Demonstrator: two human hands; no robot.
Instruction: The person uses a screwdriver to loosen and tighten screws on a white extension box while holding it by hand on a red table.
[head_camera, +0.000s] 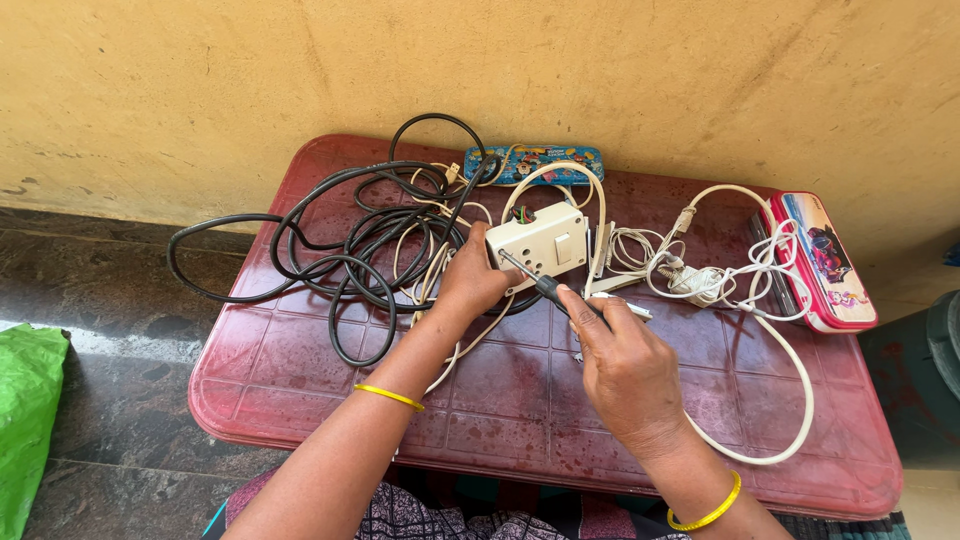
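Note:
A cream-coloured switch-and-socket box (541, 243) rests tilted on the dark red plastic table (300, 370). My left hand (470, 281) grips the box's left side. My right hand (622, 368) holds a black-handled screwdriver (535, 279), its metal tip touching the box's front face near the lower left corner. Coloured wires poke out of the box's top. A thick cream cable (795, 400) loops from the box around the right of the table.
A tangle of black cable (340, 240) lies at the left, hanging past the table's edge. White cords with a charger (700, 282) sit at the right. A blue pencil box (535, 163) lies by the wall, a red one (825, 262) at far right. A green bag (25, 420) lies on the floor.

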